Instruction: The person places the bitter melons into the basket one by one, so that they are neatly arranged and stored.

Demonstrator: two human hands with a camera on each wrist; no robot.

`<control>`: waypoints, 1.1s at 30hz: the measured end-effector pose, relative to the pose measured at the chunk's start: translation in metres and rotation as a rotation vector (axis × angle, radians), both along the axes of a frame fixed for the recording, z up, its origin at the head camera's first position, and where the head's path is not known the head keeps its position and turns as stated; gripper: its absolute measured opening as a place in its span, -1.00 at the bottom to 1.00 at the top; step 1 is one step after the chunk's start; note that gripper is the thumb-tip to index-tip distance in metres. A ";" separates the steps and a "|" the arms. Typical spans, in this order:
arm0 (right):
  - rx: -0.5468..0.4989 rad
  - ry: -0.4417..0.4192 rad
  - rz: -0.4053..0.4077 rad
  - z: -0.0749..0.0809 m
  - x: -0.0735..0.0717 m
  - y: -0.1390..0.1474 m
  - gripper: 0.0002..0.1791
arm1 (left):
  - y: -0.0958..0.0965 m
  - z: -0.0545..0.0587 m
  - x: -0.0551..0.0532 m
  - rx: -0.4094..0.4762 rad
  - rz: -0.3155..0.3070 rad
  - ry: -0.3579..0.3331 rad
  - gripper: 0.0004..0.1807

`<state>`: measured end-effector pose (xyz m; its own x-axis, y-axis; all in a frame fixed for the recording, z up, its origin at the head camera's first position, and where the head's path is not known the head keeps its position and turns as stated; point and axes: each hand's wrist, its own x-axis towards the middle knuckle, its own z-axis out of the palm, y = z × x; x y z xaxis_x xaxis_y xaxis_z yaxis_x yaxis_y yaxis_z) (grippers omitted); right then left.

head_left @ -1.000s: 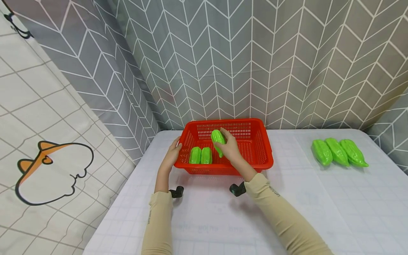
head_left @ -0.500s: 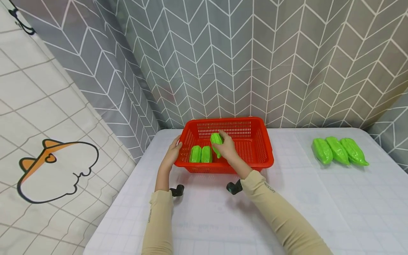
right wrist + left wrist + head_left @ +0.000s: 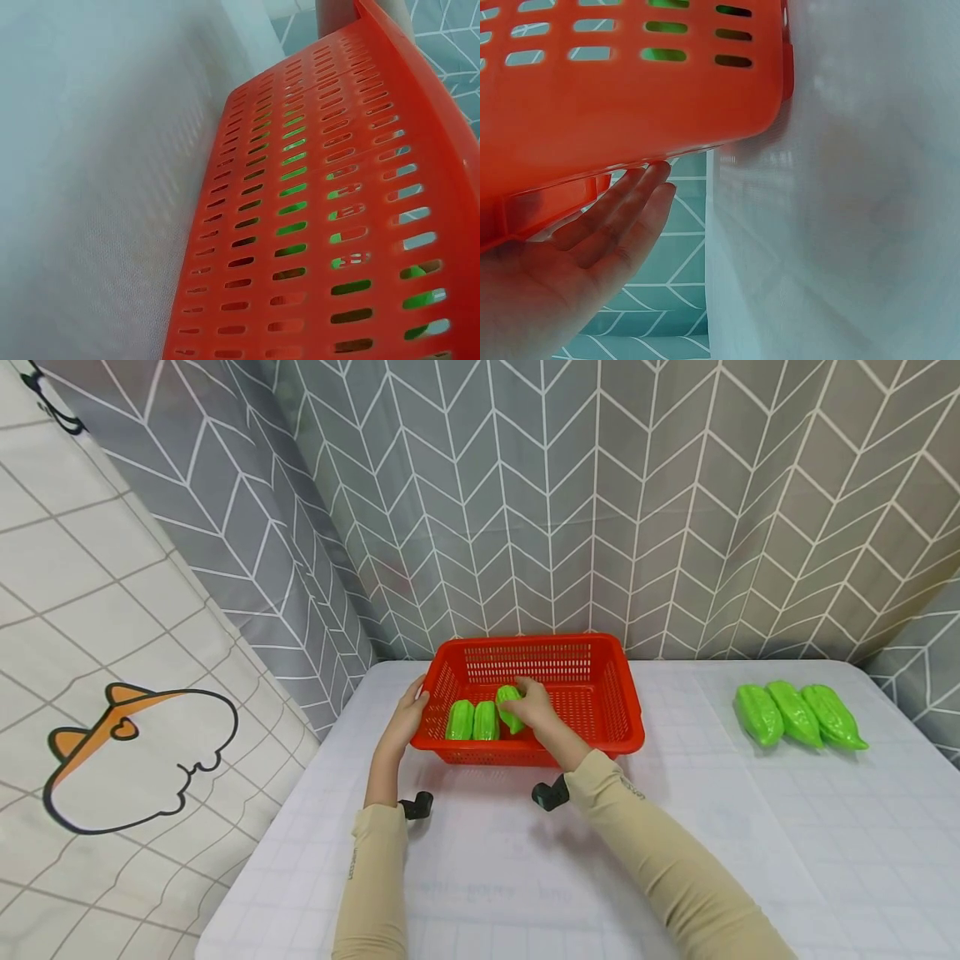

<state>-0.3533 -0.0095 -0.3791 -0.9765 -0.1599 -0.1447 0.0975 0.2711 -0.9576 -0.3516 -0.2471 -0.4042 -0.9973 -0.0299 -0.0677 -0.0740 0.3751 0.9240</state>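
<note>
A red slotted plastic basket (image 3: 611, 750) stands on the table in the head view. My right hand (image 3: 536, 703) is down inside it, thumb and fingers gripping a glossy green bitter melon (image 3: 507, 695). Two more bitter melons (image 3: 472, 722) lie side by side in the basket's left part, just left of the held one. My left hand (image 3: 407, 717) touches the basket's left side. In the left wrist view that hand's fingers (image 3: 641, 206) stretch out straight along the outer wall. From the right wrist, the basket's front wall (image 3: 315, 172) hides most of my right hand, with green showing through its slots.
Three more bitter melons (image 3: 799, 717) lie in a row at the table's right. A grey patterned curtain (image 3: 517, 502) hangs behind the table (image 3: 495, 868), and white patterned cloth (image 3: 142, 635) hangs at the left. Black wrist devices (image 3: 551, 793) sit beneath my forearms.
My right hand has lowered the bitter melon deeper into the basket, beside the two lying there. My left hand has stayed at the basket's left side.
</note>
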 end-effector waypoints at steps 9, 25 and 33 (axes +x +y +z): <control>-0.018 -0.117 0.040 0.001 -0.002 0.001 -0.18 | -0.001 0.002 0.001 0.005 0.006 -0.006 -0.41; 0.012 -0.169 0.050 0.000 -0.002 0.003 -0.16 | 0.000 0.001 0.000 -0.011 0.013 -0.006 -0.41; -0.013 -0.168 0.028 0.000 0.000 0.004 -0.19 | 0.000 0.001 0.002 -0.010 0.009 -0.009 -0.40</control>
